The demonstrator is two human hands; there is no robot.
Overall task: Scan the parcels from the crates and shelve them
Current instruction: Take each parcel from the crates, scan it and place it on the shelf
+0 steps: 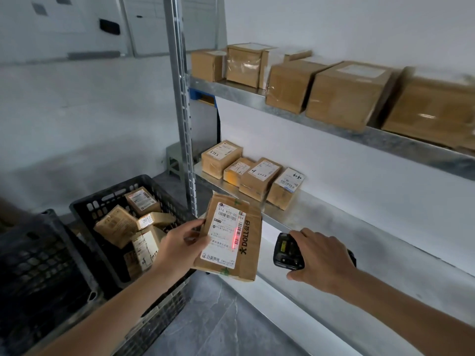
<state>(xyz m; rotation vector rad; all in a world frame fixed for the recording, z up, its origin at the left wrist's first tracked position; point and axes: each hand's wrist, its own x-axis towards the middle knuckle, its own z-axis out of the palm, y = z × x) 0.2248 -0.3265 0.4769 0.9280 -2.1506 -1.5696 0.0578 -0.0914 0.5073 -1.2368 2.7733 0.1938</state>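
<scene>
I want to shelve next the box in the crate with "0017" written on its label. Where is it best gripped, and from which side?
Probably from above, with the grip across the two long sides of the 0017 box. It lies on top of the other parcels in the black crate, label face tilted toward the camera, so its top is free, while neighbouring boxes and the crate wall crowd it lower down.

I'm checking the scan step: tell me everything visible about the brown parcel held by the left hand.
The brown paper parcel is flat and creased, printed with black "DOLL" lettering. A white shipping label with barcodes covers its face, and a red scan line crosses one barcode. The left hand grips its left edge, holding it tilted, label up, in front of the lower metal shelf.
</scene>
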